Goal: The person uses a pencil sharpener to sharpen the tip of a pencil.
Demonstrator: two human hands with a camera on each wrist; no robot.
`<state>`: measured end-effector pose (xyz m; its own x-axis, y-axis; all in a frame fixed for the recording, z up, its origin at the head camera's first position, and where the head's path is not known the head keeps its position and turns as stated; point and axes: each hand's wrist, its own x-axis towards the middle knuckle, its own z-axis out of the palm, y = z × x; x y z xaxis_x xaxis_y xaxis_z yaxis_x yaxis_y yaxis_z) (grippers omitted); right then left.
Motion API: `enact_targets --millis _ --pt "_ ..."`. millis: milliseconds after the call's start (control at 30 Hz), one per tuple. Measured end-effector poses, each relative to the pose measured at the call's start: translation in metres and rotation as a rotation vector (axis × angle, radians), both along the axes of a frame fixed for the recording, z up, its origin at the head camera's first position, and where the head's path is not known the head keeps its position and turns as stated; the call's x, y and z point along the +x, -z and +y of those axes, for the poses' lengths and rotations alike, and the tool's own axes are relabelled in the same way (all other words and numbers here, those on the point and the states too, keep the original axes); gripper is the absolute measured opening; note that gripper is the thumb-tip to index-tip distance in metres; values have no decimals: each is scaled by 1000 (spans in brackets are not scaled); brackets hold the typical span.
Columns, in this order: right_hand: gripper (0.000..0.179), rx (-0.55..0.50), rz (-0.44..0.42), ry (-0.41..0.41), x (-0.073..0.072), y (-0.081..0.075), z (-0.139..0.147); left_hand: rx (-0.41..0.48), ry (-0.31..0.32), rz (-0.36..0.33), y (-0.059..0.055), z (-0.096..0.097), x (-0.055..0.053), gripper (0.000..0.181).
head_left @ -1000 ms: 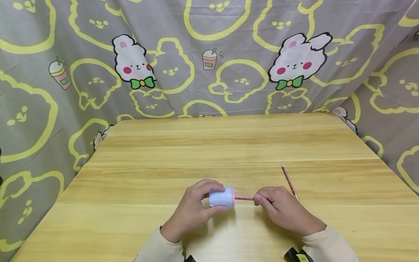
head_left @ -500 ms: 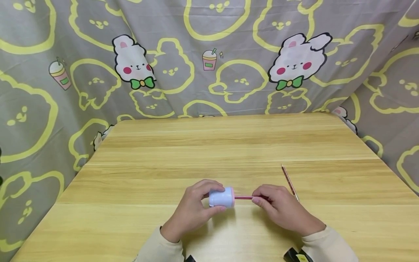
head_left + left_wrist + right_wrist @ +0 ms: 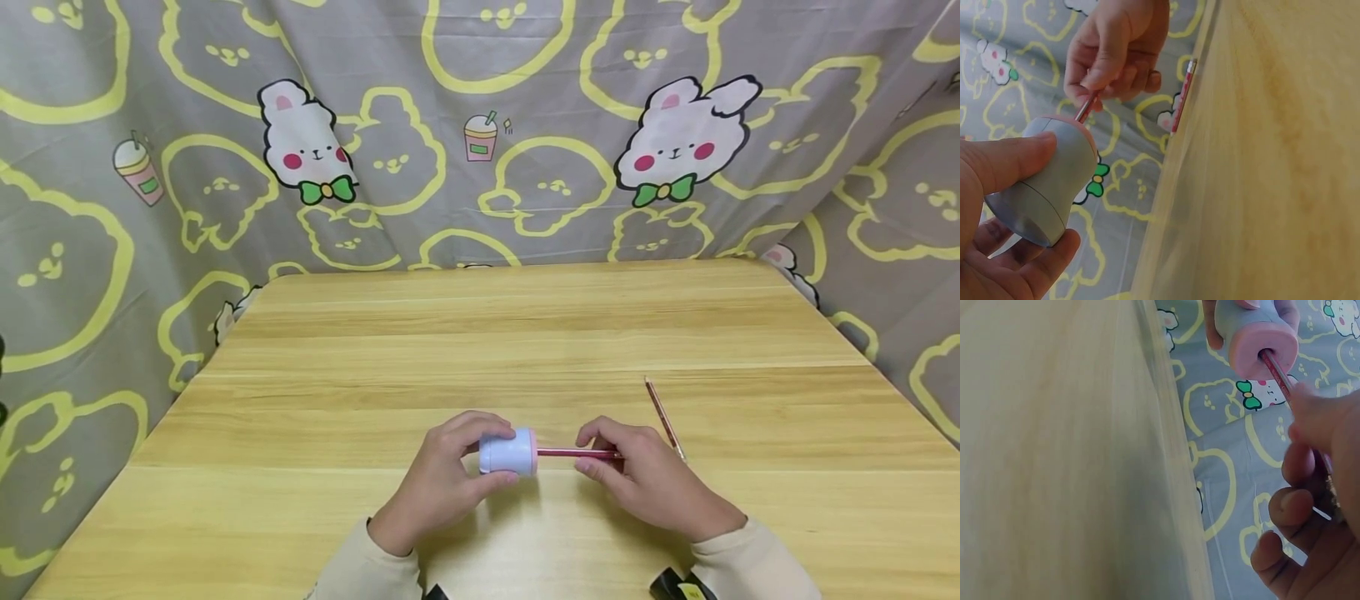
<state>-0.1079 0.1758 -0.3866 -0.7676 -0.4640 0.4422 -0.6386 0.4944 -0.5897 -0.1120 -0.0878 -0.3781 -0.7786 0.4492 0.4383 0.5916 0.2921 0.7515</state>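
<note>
Held sideways in my left hand (image 3: 446, 475) is a pale blue pencil sharpener (image 3: 510, 452) with a pink end, thumb and fingers curled round its body. A dark red pencil (image 3: 562, 452) has one end inside the round hole of the pink face (image 3: 1252, 351). My right hand (image 3: 647, 477) has its thumb and curled fingers about the pencil's other end, loosely in the head view. In the left wrist view, thumb and forefinger of that hand meet at the pencil shaft (image 3: 1085, 109). The pencil's tip is hidden inside the sharpener.
A second red pencil (image 3: 664, 418) lies slanted on the wooden table (image 3: 375, 358), just beyond the right hand. Patterned grey cloth (image 3: 420, 167) hangs behind and beside the table. A black strap with a yellow label (image 3: 686, 586) shows at the right wrist.
The right hand's fingers have turned and loosened about the pencil, showing more of its shaft. The left hand and the sharpener have stayed in place.
</note>
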Motion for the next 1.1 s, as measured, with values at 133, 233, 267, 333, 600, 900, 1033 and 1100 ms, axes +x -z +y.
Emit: enact_targets --millis 133,233,267,333,600,900,1033,1100 --pt "13 -4 43 -10 -1 1 -1 -5 -2 7 0 -1 0 38" --pt "15 7 98 -9 -2 1 -1 -8 0 8 1 -1 1 38" --pt "17 12 113 -8 -2 1 -1 -8 0 9 0 -1 1 38" --pt "20 23 130 -7 -2 1 -1 -9 3 10 0 -1 1 38" --pt "12 1 -9 -15 0 0 0 -3 -8 11 1 -1 0 38" --pt "8 5 47 -13 -2 2 0 0 -4 5 1 0 0 38" --pt "14 10 84 -7 -3 3 -1 1 1 2 1 0 0 38" --pt "15 10 102 -12 -3 3 -1 -1 3 -1 1 0 0 38"
